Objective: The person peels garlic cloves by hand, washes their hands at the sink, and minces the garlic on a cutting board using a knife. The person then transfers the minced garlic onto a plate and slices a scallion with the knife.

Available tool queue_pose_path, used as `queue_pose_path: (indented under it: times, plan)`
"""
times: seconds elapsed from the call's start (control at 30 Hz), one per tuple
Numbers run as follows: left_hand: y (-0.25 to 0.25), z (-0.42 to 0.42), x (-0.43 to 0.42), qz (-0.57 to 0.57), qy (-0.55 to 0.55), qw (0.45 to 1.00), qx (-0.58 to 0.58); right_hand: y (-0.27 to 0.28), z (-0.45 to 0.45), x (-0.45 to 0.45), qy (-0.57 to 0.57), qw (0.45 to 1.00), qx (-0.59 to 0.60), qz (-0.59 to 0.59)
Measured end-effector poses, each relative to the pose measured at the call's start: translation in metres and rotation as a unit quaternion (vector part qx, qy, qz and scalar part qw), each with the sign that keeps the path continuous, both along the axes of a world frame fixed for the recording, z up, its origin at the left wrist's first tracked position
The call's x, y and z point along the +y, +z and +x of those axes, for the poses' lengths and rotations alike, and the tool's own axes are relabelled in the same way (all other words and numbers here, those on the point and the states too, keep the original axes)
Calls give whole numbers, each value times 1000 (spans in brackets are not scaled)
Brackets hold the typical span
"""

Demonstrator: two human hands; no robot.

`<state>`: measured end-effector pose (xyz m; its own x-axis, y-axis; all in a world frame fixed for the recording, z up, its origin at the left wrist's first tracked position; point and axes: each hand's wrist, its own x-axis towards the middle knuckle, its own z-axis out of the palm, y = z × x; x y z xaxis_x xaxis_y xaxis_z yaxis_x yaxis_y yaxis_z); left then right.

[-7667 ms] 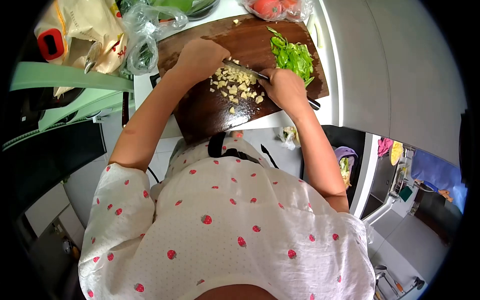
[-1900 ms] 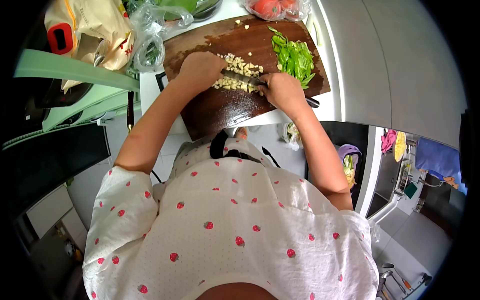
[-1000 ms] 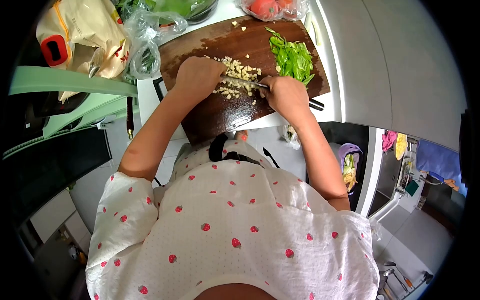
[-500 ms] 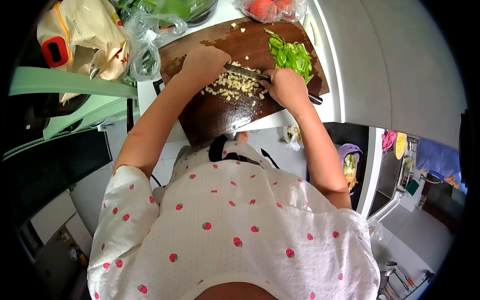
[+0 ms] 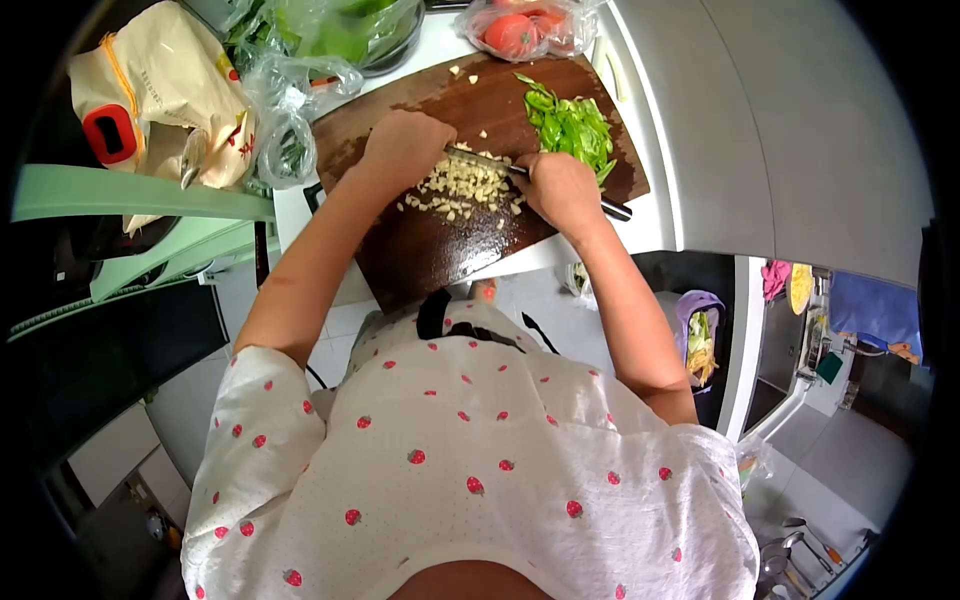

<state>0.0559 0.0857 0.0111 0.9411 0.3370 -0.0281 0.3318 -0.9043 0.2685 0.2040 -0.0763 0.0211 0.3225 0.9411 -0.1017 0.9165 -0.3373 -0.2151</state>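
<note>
A dark wooden cutting board carries a patch of chopped garlic at its middle. Across the far side of that patch lies the blade of a kitchen knife, its dark handle sticking out to the right. My right hand is closed around the knife where handle and blade meet. At the blade's other end my left hand is closed on the tip, fingers partly hidden behind its back. Sliced green peppers form a pile on the board, just beyond my right hand.
Tomatoes in a clear plastic bag sit behind the board. A glass bowl with green vegetables and a crumpled plastic bag are at the back left. Further left stands a beige package. A purple-rimmed bin holds scraps below right.
Both hands and the knife have shifted slightly over the garlic. The garlic pieces are gathered a little closer together. The whole view has tilted slightly.
</note>
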Motion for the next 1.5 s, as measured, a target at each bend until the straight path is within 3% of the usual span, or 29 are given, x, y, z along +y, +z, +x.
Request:
queue_pose_path:
  times: [0.1,0.2,0.23,0.27,0.33,0.43,0.5,0.57,0.7,0.83,0.93,0.97,1.07,1.2,1.23,1.37,1.5]
  plan:
    - [9,-1,12,-94,-112,981,-125,12,-5,-8,-13,999,29,4]
    - [24,2,31,-48,-102,961,-254,26,-11,-27,-96,991,91,8]
    - [28,-5,35,-246,28,930,-271,29,-11,-36,-123,986,115,20]
    - [17,-7,45,-309,88,889,-325,29,-10,-43,-156,976,150,22]
    - [-29,-1,68,-318,111,867,-368,26,-7,-57,-219,950,220,30]
    - [-64,21,71,-219,56,920,-320,17,-6,-73,-330,856,392,63]
    - [-78,48,73,-176,49,928,-325,27,-12,-76,-380,800,455,88]
    - [-93,76,75,-172,47,928,-328,28,-13,-81,-389,784,471,109]
    - [-93,75,65,-156,-86,954,-240,32,-14,-87,-398,763,491,139]
    - [-77,28,24,-260,-170,935,-168,33,-7,-89,-393,741,520,160]
    - [-56,8,17,-424,-120,890,-118,43,-4,-85,-410,712,537,190]
    - [-58,8,21,-383,-115,897,-186,45,-3,-84,-418,703,540,200]
    - [-79,14,29,-180,-81,953,-231,48,5,-89,-417,682,560,220]
    - [-65,13,3,-313,-164,927,-129,53,7,-95,-423,682,552,228]
    - [-64,17,-3,-270,-159,930,-192,52,6,-97,-423,680,553,230]
    - [-49,60,-24,-109,-169,944,-260,53,6,-101,-420,683,552,226]
    - [-50,79,-37,-55,-171,957,-227,51,7,-105,-415,691,547,225]
